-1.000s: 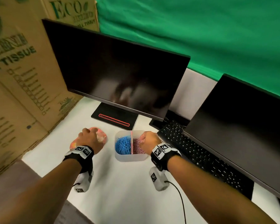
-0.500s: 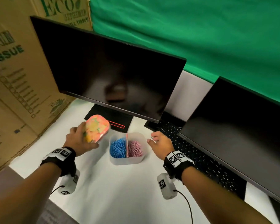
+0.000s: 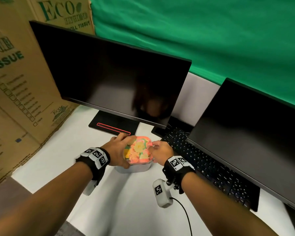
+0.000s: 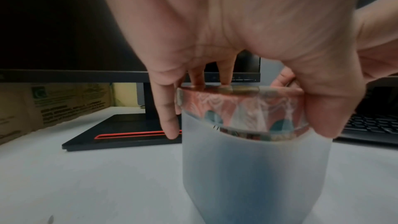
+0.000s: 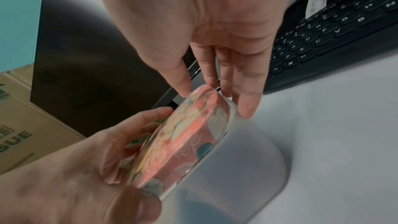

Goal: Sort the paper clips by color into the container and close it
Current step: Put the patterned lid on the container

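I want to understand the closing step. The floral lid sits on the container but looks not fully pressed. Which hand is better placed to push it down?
Probably the left hand: it grips the floral lid across its edges above the container. The right hand only touches the lid's far corner with its fingertips.

Floral lid (image 3: pixel 138 151) tilted atop frosted container (image 4: pixel 254 168).

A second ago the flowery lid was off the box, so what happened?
The left hand carried the flowery lid right and set it on the container, hiding the clips. The right hand came over to touch its edge. The container, monitors and keyboard stayed put.
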A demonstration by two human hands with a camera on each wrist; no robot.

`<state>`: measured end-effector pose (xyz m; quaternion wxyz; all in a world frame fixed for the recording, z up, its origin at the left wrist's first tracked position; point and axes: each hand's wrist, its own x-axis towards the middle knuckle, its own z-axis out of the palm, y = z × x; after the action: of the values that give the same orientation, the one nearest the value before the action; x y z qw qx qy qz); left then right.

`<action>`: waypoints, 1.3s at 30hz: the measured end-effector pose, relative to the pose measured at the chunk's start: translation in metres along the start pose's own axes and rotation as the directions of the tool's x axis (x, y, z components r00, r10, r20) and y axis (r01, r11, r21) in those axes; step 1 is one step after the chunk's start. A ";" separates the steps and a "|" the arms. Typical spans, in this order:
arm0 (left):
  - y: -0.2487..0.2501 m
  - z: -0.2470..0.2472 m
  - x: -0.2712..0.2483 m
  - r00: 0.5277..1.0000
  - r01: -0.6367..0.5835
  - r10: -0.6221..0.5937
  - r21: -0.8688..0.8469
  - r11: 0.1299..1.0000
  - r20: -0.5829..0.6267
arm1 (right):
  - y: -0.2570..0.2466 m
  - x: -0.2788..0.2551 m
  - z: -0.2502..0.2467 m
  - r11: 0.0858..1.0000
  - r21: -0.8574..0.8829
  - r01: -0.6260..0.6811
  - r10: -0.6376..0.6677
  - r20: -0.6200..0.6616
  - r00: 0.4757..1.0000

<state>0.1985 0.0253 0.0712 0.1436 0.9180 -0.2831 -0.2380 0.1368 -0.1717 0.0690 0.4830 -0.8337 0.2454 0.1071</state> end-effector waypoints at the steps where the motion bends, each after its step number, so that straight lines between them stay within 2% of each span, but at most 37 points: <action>1: 0.000 0.002 0.000 1.000 0.006 -0.006 0.003 1.000 0.009 | 0.003 0.000 0.002 1.000 -0.015 -0.004 0.004 0.007 1.000; 10: 0.001 0.002 0.002 0.999 0.014 -0.015 0.026 1.000 0.034 | 0.009 -0.004 0.002 0.996 -0.083 0.021 -0.027 -0.069 0.997; 14: 0.001 0.003 0.003 1.000 -0.011 0.009 0.069 0.998 0.024 | 0.011 -0.004 0.002 0.998 -0.055 0.016 -0.021 -0.079 0.997; 25: -0.003 0.019 0.000 0.981 -0.119 0.145 0.181 0.976 -0.133 | 0.024 0.005 0.008 0.993 0.109 -0.045 0.058 -0.119 0.991; 39: 0.001 0.024 -0.002 0.970 -0.082 0.140 0.273 0.958 -0.200 | 0.027 -0.002 0.012 0.996 0.092 -0.011 0.029 -0.195 0.980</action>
<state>0.1845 0.0223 0.0521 0.0636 0.9319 -0.3460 -0.0881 0.1221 -0.1719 0.0437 0.4927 -0.8150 0.3046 0.0181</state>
